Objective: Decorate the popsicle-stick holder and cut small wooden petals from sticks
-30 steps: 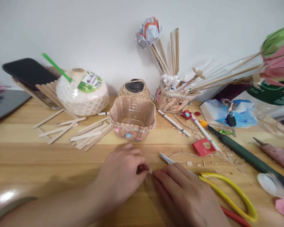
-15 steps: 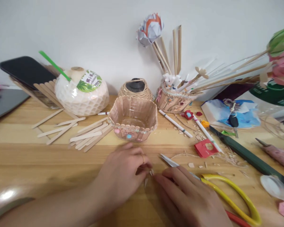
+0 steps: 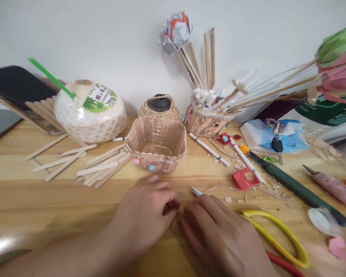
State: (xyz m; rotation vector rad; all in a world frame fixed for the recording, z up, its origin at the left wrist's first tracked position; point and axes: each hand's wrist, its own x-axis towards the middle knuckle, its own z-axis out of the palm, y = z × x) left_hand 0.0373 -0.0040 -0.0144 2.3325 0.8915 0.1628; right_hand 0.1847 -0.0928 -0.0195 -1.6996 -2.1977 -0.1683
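Observation:
My left hand point(image 3: 145, 209) rests low over the table, its thumb and forefinger pinched on a small pale piece point(image 3: 180, 210), which looks like a sliver of wood. From the other side, the closed fingertips of my right hand point(image 3: 222, 234) meet the same piece. Much of it is hidden by the fingers. Scissors point(image 3: 298, 244) with yellow and red handles lie partly under my right hand, their tips showing beyond the knuckles. Just behind my left hand stands a box made of craft sticks point(image 3: 155, 156), with beads and small flowers on its front.
Loose craft sticks point(image 3: 102, 169) lie left of the box. Behind are a wrapped coconut point(image 3: 89, 119), a twine spool point(image 3: 160, 107) and a marker holder point(image 3: 209, 121). To the right lie markers, red paper point(image 3: 246, 178), a dark green tool point(image 3: 300, 188), keys point(image 3: 277, 144) and scraps.
The view has shifted slightly, so the table things sit further left. My right hand has come closer to my left, covering more of the scissor blades. Both hands stay at the small piece.

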